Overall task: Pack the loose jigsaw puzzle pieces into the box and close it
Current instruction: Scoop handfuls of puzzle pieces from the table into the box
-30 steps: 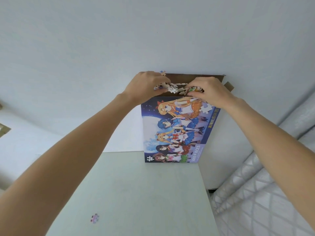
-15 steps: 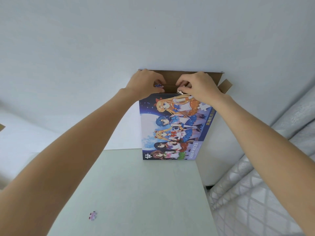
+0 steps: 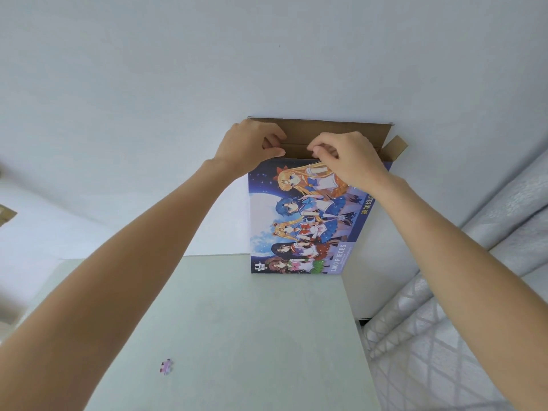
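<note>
The puzzle box [image 3: 296,226], printed with cartoon girls and "1000 PIECES", stands upright at the far edge of the pale table [image 3: 252,336], against the wall. Its top is open, with the brown lid flap [image 3: 329,130] raised behind and a small side flap [image 3: 396,148] sticking out to the right. My left hand [image 3: 249,146] grips the box's top left corner, fingers curled into the opening. My right hand [image 3: 350,161] pinches the top edge of the front wall. No pieces show in either hand. One loose puzzle piece [image 3: 166,366] lies on the table, near left.
A grey patterned fabric [image 3: 462,321] hangs or lies along the right side of the table. A white wall [image 3: 207,69] stands directly behind the box. A brown cardboard corner [image 3: 6,216] shows at the far left edge.
A second ago both hands held a bunch of pieces over the opening. The pieces are now out of sight and the hands sit lower on the box's top edge.
</note>
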Demonstrator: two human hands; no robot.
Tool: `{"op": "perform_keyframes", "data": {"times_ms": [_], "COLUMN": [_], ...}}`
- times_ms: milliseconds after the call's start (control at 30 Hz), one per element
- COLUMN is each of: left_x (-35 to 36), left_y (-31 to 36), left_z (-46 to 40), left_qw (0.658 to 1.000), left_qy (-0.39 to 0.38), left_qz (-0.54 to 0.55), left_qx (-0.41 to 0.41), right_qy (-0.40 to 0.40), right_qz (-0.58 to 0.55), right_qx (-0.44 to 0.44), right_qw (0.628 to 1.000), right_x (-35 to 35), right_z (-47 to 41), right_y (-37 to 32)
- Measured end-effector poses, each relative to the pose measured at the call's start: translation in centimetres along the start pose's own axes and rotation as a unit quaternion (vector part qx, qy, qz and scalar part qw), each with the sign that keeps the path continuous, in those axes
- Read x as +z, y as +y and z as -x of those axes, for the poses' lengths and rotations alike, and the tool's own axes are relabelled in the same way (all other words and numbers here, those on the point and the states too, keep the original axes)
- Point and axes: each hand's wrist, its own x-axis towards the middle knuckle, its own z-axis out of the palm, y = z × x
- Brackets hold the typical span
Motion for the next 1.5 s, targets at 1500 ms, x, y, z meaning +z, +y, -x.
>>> {"op": "perform_keyframes", "data": {"times_ms": [1500], "left_x": [3.8], "left_y": [-7.8], "left_z": [66.8], "left_qw": [0.881], "left_qy": [-0.125], "left_qz": [0.051], "left_qx": [-0.454], "right_qy": [-0.364], "right_qz": [-0.111], "right_qx": [0.174], "right_qw": [0.908], "right_x": [30.0], "right_z": [34.3], "right_y": [-40.3]}}
